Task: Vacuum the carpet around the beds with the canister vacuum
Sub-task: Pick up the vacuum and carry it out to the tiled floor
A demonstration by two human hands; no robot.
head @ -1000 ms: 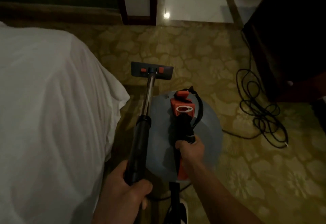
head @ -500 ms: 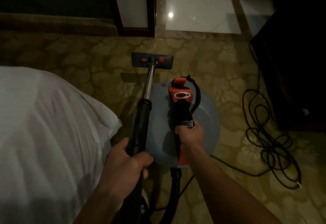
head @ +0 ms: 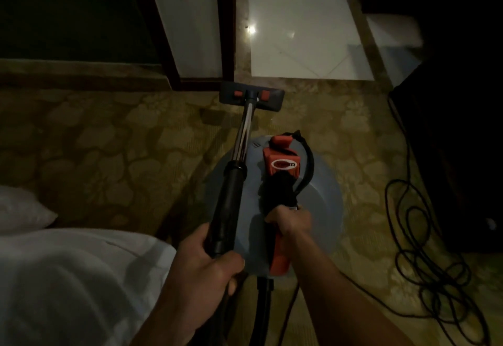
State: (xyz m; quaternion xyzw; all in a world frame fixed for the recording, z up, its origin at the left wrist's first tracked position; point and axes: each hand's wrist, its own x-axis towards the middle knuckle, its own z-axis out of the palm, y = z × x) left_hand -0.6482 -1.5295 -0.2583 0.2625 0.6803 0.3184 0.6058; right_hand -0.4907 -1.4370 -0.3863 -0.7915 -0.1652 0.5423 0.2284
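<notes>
So, change: the bed [head: 68,291] has dropped to your lower left; the floor nozzle [head: 251,96] now reaches the edge of the carpet [head: 109,155] by the tiles [head: 299,32].
Left hand [head: 206,266]: your fingers clench the wand [head: 228,209].
Right hand [head: 290,221]: your fingers grasp the canister [head: 324,209] by its handle [head: 280,190].
Meaning: this strip looks nearly covered.

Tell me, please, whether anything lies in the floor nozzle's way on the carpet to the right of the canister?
Yes. A black power cord lies in loose loops on the carpet right of the canister, beside the dark furniture. The floor nozzle sits ahead by the door frame; carpet right around it looks bare.
</notes>
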